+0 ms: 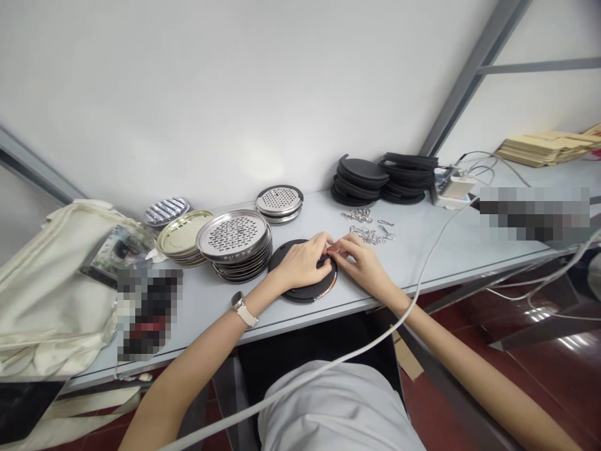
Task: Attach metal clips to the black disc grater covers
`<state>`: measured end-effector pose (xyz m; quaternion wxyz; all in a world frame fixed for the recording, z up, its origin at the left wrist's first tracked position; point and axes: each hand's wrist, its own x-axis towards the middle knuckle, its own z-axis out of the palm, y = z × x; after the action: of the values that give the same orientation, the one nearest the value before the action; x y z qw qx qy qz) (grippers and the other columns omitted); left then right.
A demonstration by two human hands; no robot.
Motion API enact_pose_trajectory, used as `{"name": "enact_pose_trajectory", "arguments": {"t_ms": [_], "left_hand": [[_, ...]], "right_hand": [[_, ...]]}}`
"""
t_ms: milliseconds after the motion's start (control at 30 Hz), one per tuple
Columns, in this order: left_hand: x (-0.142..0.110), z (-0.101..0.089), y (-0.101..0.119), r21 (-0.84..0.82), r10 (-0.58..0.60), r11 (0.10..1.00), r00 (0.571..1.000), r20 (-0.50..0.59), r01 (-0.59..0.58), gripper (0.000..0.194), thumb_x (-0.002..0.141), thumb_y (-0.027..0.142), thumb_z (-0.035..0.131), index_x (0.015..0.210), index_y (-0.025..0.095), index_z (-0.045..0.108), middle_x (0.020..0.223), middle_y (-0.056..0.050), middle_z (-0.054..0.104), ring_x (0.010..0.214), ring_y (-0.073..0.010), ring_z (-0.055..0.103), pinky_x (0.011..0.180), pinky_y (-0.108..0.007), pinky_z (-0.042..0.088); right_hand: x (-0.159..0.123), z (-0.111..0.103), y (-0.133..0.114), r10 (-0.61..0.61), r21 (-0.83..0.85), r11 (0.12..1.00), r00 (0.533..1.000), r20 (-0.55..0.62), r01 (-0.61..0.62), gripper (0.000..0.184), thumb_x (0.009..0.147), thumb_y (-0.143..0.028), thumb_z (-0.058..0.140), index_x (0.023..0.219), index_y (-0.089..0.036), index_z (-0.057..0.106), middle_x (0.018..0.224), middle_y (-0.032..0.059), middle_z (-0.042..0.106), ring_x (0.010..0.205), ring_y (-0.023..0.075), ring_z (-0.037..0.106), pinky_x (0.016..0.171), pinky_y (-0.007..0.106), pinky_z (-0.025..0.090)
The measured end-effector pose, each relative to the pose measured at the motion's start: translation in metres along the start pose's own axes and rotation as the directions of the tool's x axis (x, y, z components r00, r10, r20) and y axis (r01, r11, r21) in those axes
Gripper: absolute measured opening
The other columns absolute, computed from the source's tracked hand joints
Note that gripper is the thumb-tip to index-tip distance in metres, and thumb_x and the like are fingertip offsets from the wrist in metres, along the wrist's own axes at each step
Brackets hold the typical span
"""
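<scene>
A round black disc (297, 292) with a shiny metal rim showing at its lower right lies flat near the table's front edge. Bent over its upper right part is my left hand (305, 263), fingers curled and thumb pressed on the disc. At the right edge of the disc my right hand (354, 260) pinches thumb and forefinger together, close to my left fingertips. What the pinch holds is too small to make out. Just behind the hands lie several small metal snap hooks (370, 236). To the left stands a stack of perforated metal grater discs (237, 235).
Gold-coloured lids (185, 233) and a striped silvery disc (166, 211) stand at the left, beside a cream cloth bag (56, 269). Two more grater discs (280, 200) sit near the wall. Black round covers (361, 172) are piled behind. A white cable (375, 341) crosses before my body.
</scene>
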<state>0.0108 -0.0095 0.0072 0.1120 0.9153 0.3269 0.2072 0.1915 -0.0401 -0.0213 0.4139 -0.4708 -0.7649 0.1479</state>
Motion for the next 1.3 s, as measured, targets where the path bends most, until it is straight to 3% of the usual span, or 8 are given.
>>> {"name": "enact_pose_trajectory", "arguments": {"t_ms": [200, 367, 500, 700, 800, 1000, 1100, 1300], "left_hand": [[0.0, 0.001, -0.002, -0.046, -0.046, 0.998, 0.998, -0.033, 0.045, 0.027, 0.083, 0.025, 0.048, 0.109, 0.022, 0.042, 0.096, -0.003, 0.056, 0.077, -0.0171, 0.06, 0.067, -0.03, 0.046], [0.0, -0.001, -0.002, -0.108, -0.069, 0.992, 0.994, -0.082, 0.06, 0.021, 0.086, 0.023, 0.047, 0.106, 0.021, 0.045, 0.092, -0.001, 0.056, 0.077, -0.0159, 0.058, 0.069, -0.029, 0.046], [0.0, -0.003, -0.001, -0.174, -0.064, 0.984, 0.989, -0.132, 0.041, 0.012, 0.091, 0.022, 0.042, 0.101, 0.021, 0.049, 0.091, -0.001, 0.058, 0.084, -0.0156, 0.058, 0.076, -0.029, 0.046], [0.003, -0.006, -0.004, -0.347, -0.113, 0.936, 0.98, -0.161, 0.05, 0.016, 0.094, 0.024, 0.038, 0.094, 0.019, 0.054, 0.09, -0.002, 0.062, 0.084, -0.0146, 0.059, 0.079, -0.028, 0.046], [0.004, -0.007, -0.007, -0.361, -0.142, 0.929, 0.978, -0.151, 0.079, 0.02, 0.095, 0.023, 0.036, 0.09, 0.018, 0.055, 0.082, -0.001, 0.062, 0.079, -0.014, 0.059, 0.077, -0.027, 0.047], [-0.001, -0.006, -0.012, 0.001, -0.201, 0.979, 0.97, -0.14, 0.203, 0.013, 0.09, 0.022, 0.044, 0.091, 0.019, 0.057, 0.097, -0.004, 0.06, 0.078, -0.0171, 0.059, 0.069, -0.029, 0.046], [0.0, -0.012, -0.014, -0.058, -0.194, 0.98, 0.974, -0.114, 0.188, 0.016, 0.091, 0.023, 0.044, 0.086, 0.019, 0.059, 0.092, -0.003, 0.062, 0.081, -0.0172, 0.06, 0.074, -0.029, 0.047], [0.004, -0.037, -0.01, -0.318, -0.061, 0.947, 0.996, -0.058, 0.04, 0.026, 0.094, 0.027, 0.043, 0.083, 0.018, 0.064, 0.087, -0.001, 0.069, 0.087, -0.0158, 0.062, 0.082, -0.028, 0.046]], "right_hand": [[0.001, 0.002, -0.002, -0.06, 0.015, 0.998, 0.997, 0.046, 0.059, 0.02, 0.096, -0.029, 0.045, 0.091, -0.021, 0.063, 0.094, 0.0093, 0.062, 0.086, 0.0229, 0.061, 0.079, 0.039, 0.051], [-0.006, 0.003, -0.002, -0.141, -0.029, 0.989, 0.984, 0.111, 0.145, 0.03, 0.098, -0.025, 0.037, 0.113, -0.02, 0.062, 0.111, 0.0129, 0.061, 0.101, 0.0247, 0.06, 0.09, 0.042, 0.052], [-0.014, -0.003, -0.005, -0.219, -0.121, 0.962, 0.955, 0.201, 0.246, 0.041, 0.097, -0.027, 0.04, 0.135, -0.017, 0.049, 0.123, 0.0158, 0.056, 0.114, 0.0285, 0.053, 0.098, 0.048, 0.048], [-0.02, -0.009, -0.012, -0.226, -0.194, 0.938, 0.932, 0.283, 0.286, 0.101, 0.071, -0.062, 0.069, 0.15, -0.016, 0.024, 0.133, 0.0198, 0.047, 0.122, 0.0363, 0.047, 0.101, 0.055, 0.045], [-0.019, -0.008, -0.014, -0.22, -0.196, 0.94, 0.936, 0.275, 0.279, 0.098, 0.072, -0.061, 0.069, 0.148, -0.017, 0.026, 0.13, 0.0193, 0.049, 0.121, 0.0357, 0.048, 0.1, 0.054, 0.046], [-0.016, -0.005, -0.015, -0.251, -0.274, 0.905, 0.928, 0.274, 0.325, 0.088, 0.074, -0.062, 0.065, 0.142, -0.013, 0.037, 0.12, 0.0195, 0.055, 0.112, 0.0357, 0.052, 0.096, 0.052, 0.047], [-0.014, -0.005, -0.014, -0.276, -0.3, 0.885, 0.92, 0.279, 0.357, 0.087, 0.074, -0.065, 0.063, 0.138, -0.011, 0.042, 0.117, 0.0201, 0.057, 0.109, 0.0358, 0.053, 0.094, 0.052, 0.047], [-0.006, -0.008, -0.008, -0.268, -0.259, 0.911, 0.937, 0.224, 0.322, 0.073, 0.074, -0.062, 0.065, 0.124, -0.01, 0.053, 0.107, 0.0188, 0.06, 0.099, 0.0339, 0.056, 0.087, 0.051, 0.049]]}}
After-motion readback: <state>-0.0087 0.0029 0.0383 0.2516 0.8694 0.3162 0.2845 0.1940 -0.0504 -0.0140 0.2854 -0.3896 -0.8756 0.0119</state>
